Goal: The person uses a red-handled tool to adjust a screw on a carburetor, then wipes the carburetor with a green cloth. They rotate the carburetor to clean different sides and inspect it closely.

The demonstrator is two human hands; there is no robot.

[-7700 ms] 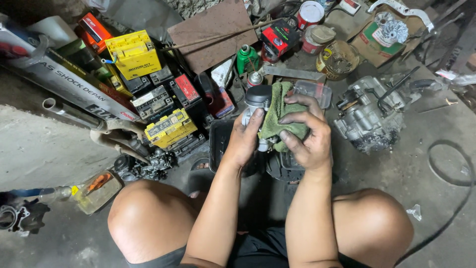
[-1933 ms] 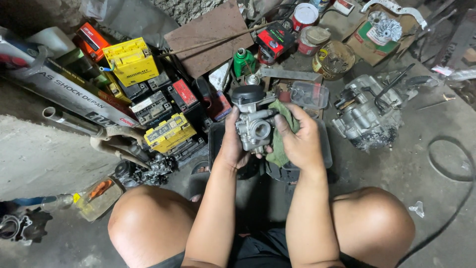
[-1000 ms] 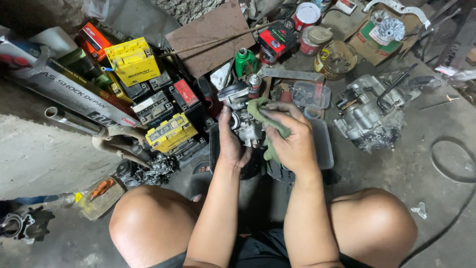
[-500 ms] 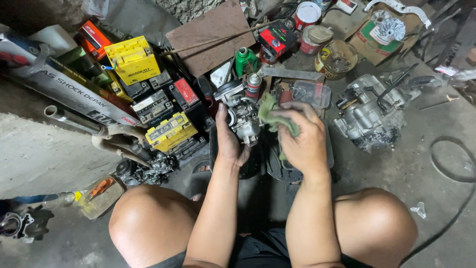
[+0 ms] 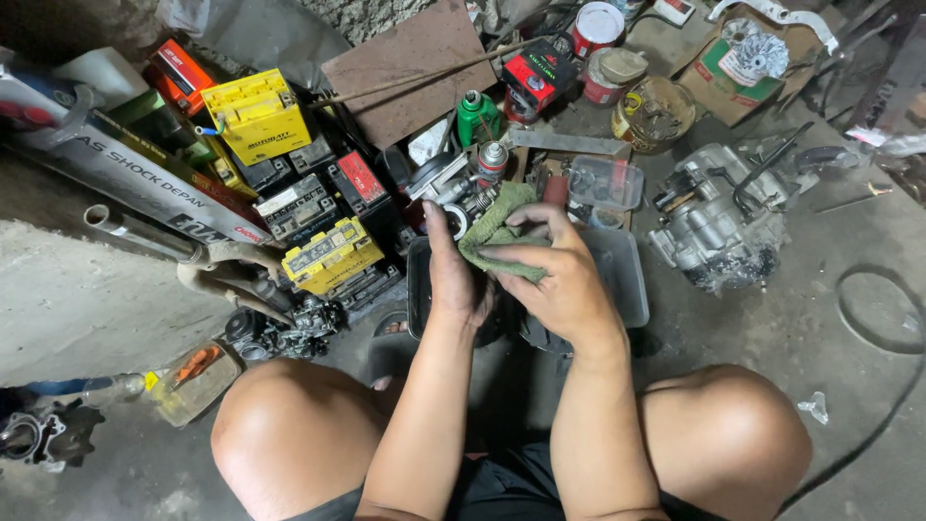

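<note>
Carburetor sits in the person's left hand, held up over a dark plastic tray that rests on the concrete floor between the knees. The left grip is wrapped round the metal body from below, thumb up along its side, so only the upper part and round mouth of the carburetor show. A green rag lies against the part's right side; the right hand is closed on that rag, fingers curled over it and pressing it to the metal. Both hands are touching each other at the part.

Just beyond the carburetor stands a small spray can, and behind that a green bottle. A clear plastic tub lies near the right hand. Farther right, well apart, an engine block sits on the floor. To the left is a heap of batteries, a yellow battery on top and another yellow-topped one lower down, with a chrome pipe beside them. A red tin stands at the far edge.
</note>
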